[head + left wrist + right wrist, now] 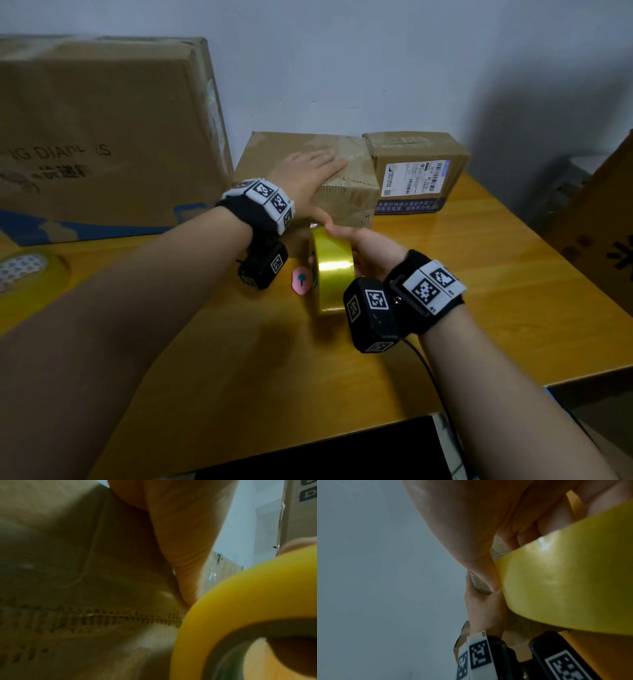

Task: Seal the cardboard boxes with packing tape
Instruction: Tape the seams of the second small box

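- Right hand (368, 251) curled around the yellow tape roll (332, 270), held on edge just above the counter (479, 274); the glossy, stiff ring was probably slippery, best gripped through its core.
- Left hand (308, 174) lay flat, fingers straight, atop the small cardboard box (346, 192): brown, creased, likely light.

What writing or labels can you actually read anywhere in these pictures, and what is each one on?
"IG DIA" then blurred letters ending in "S": printed on the big cardboard box; the characters beneath are too blurred to read.
Shipping label on the small box: barcode and print, too small to read.
Blue strip below that label: white characters, too small to read.
Wristbands: square black-and-white code markers, no words.
Yellow tape roll: no readable text.
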